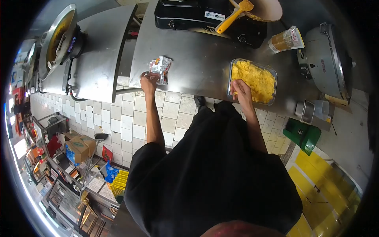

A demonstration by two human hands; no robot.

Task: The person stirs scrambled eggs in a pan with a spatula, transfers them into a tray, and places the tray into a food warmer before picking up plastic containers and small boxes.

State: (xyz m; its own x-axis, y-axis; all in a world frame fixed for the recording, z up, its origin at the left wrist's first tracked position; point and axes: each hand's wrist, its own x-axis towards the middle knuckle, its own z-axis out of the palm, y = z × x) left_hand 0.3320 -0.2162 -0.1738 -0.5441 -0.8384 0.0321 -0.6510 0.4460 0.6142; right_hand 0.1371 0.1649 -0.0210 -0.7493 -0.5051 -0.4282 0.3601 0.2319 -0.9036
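A silver foil packet with orange and dark print lies on the steel counter. My left hand is at its lower left edge, with its fingers curled onto the foil. To the right stands a clear rectangular tub, filled with crumbly yellow food that looks like scrambled egg. Over the tub's near left corner is my right hand, its fingers bent together in a pinch. What it holds, if anything, is too small to make out.
A black portable gas stove stands behind, with a yellow spatula resting at a pan. A jar of brown contents and a large grey cooker are at right. Metal containers sit near the counter's right end. A wok is far left.
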